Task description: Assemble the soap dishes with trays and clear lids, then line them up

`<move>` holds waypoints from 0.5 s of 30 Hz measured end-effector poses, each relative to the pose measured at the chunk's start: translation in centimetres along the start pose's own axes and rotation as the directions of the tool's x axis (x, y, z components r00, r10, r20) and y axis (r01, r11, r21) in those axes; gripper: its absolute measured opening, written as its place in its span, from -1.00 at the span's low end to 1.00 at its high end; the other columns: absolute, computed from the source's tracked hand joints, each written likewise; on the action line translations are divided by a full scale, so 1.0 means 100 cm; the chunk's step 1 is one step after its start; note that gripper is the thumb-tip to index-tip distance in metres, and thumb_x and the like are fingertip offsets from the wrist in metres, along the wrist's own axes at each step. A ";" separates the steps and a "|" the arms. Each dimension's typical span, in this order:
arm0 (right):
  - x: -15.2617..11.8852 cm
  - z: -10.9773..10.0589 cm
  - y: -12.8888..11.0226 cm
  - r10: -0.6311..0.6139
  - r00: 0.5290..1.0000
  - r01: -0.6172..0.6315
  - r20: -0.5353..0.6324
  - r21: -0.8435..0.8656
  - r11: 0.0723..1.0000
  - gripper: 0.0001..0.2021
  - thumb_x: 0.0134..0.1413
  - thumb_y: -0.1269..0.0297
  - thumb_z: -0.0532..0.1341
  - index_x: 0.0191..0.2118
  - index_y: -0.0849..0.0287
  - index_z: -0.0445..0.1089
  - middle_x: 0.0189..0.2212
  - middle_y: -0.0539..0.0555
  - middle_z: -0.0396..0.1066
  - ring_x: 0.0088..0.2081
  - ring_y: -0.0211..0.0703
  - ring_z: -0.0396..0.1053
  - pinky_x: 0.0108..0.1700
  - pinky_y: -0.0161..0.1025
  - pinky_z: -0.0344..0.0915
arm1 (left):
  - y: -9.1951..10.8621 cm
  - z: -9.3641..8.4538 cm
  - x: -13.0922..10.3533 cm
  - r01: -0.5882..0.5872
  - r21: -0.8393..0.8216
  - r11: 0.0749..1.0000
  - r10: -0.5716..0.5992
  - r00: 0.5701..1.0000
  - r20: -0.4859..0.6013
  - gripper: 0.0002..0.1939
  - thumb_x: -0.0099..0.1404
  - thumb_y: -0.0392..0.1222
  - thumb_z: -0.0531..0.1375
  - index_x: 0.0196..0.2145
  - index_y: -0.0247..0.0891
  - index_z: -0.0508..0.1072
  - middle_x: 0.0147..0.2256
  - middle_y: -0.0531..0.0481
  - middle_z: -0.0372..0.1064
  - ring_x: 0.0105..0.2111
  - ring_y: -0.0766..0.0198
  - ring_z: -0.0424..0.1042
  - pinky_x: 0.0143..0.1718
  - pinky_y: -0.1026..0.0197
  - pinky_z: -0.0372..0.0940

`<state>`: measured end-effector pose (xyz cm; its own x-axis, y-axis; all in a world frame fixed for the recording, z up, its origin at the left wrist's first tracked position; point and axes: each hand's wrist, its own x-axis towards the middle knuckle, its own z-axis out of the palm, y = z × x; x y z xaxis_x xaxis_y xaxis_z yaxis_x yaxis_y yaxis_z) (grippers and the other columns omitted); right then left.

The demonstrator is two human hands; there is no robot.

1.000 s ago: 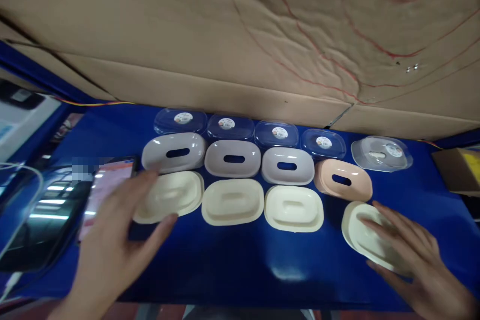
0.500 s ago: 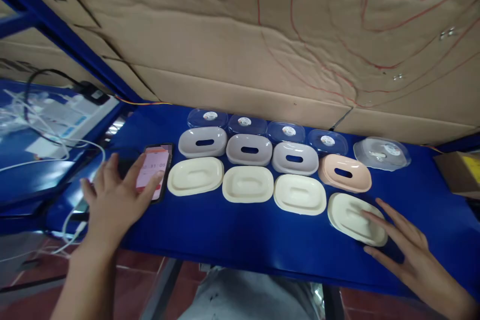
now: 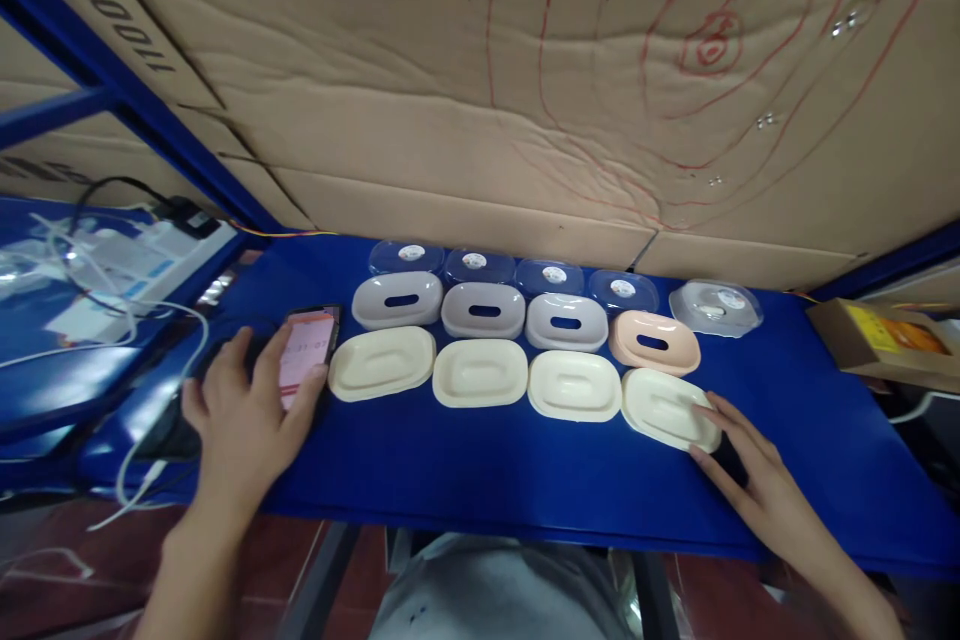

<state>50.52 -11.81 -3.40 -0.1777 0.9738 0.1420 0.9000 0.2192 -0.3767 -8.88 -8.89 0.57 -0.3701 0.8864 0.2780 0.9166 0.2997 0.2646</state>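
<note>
My left hand is spread over the left side of the phone, its thumb and fingertips at the pink screen, holding nothing. At the right, my right hand has its fingers apart, with fingertips on the right end of a cream oval piece. Three more cream pieces lie left of it, one of them at the row's left end. Behind them stand three grey oval shells and a peach shell, each with a slot. Clear lids with round stickers form the back row.
A clear lid-like piece lies at the back right. An open cardboard box with yellow contents stands at the right edge. Cables and a power strip are at the left. Cardboard walls the back of the blue table.
The view has shifted, bringing more of the right-hand box into sight. My right fingers remain at the rightmost cream piece, which now sits closer to its neighbour. My left hand stays by the phone.
</note>
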 end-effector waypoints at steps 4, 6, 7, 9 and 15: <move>0.014 0.002 -0.007 -0.025 1.000 0.025 0.008 0.021 0.999 -0.43 0.45 -0.10 0.17 0.45 -0.12 0.18 0.49 0.21 0.17 0.49 0.32 0.17 0.41 0.43 0.23 | 0.003 0.009 -0.016 0.006 -0.055 0.998 -0.009 0.999 -0.045 -0.31 0.62 0.19 -0.09 0.46 -0.33 0.20 0.53 -0.49 -0.21 0.54 -0.30 -0.13 0.46 -0.48 -0.23; 0.018 0.002 -0.006 -0.040 0.999 0.039 0.014 0.027 0.999 -0.41 0.45 -0.08 0.18 0.47 -0.12 0.15 0.51 0.21 0.13 0.50 0.32 0.14 0.43 0.43 0.20 | 0.004 0.013 -0.023 0.012 -0.080 0.997 -0.018 0.997 -0.073 -0.30 0.61 0.18 -0.07 0.44 -0.39 0.21 0.52 -0.53 -0.20 0.54 -0.34 -0.13 0.46 -0.46 -0.22; 0.019 0.003 -0.006 -0.042 0.999 0.041 0.017 0.029 0.999 -0.41 0.45 -0.07 0.19 0.47 -0.12 0.14 0.52 0.22 0.12 0.51 0.31 0.13 0.43 0.43 0.20 | 0.005 0.014 -0.025 0.002 -0.094 0.996 -0.011 0.996 -0.092 -0.30 0.61 0.18 -0.05 0.44 -0.40 0.21 0.51 -0.52 -0.18 0.54 -0.34 -0.12 0.47 -0.43 -0.19; 0.022 0.003 -0.004 -0.038 0.999 0.037 0.020 0.032 0.999 -0.40 0.45 -0.07 0.19 0.47 -0.12 0.13 0.52 0.23 0.10 0.52 0.32 0.11 0.43 0.43 0.19 | 0.008 0.018 -0.029 -0.064 -0.134 0.989 0.048 0.991 -0.125 -0.33 0.59 0.16 -0.01 0.43 -0.35 0.23 0.51 -0.48 -0.12 0.52 -0.32 -0.06 0.48 -0.35 -0.10; 0.027 -0.001 -0.006 -0.023 0.998 0.021 0.050 0.050 0.999 -0.39 0.45 -0.06 0.20 0.49 -0.14 0.09 0.54 0.23 0.07 0.53 0.29 0.08 0.45 0.44 0.15 | 0.046 0.032 -0.049 -0.340 -0.190 0.921 0.330 0.940 -0.084 -0.40 0.55 0.09 0.12 0.43 -0.18 0.24 0.48 -0.39 0.01 0.48 -0.27 0.07 0.44 -0.34 -0.02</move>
<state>49.58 -9.34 -2.70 -0.2181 0.9703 0.1047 0.8751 0.2420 -0.4190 -2.31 -10.74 -2.54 -0.0584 0.9026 0.4264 0.9414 -0.0923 0.3243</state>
